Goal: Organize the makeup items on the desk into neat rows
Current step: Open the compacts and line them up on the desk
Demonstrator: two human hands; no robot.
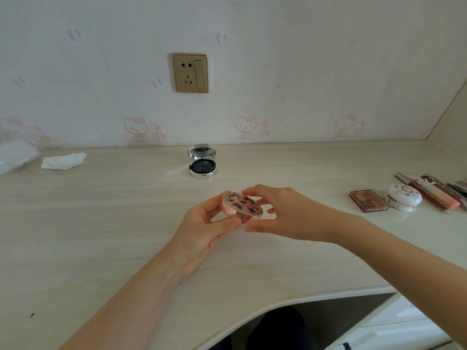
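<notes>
You are holding a round pink compact (242, 203) above the middle of the pale wooden desk (101, 223). Its lid is carrying a dark, speckled floral pattern over a rosy ground, its side wall is shining a soft metallic pink, and a small clasp is facing you at the near edge. It is tilting a little, lid toward you.

Your left hand (202, 232) is gripping it from the left and below, thumb curling up to the near rim by the clasp and fingers wrapping behind the far left edge. Your right hand (285, 214) is pinching it from the right, fingers arching over the far rim and thumb meeting the near edge just beside your left thumb. The compact is sitting between both hands, lifted clear of the desk.

Farther back, a silver compact (203, 161) is lying open near the wall. At the right edge, a brown eyeshadow palette (369, 200), a white round case (403, 197) and several tubes (434, 195) are lying close together. A crumpled tissue (64, 161) is lying at the far left.
</notes>
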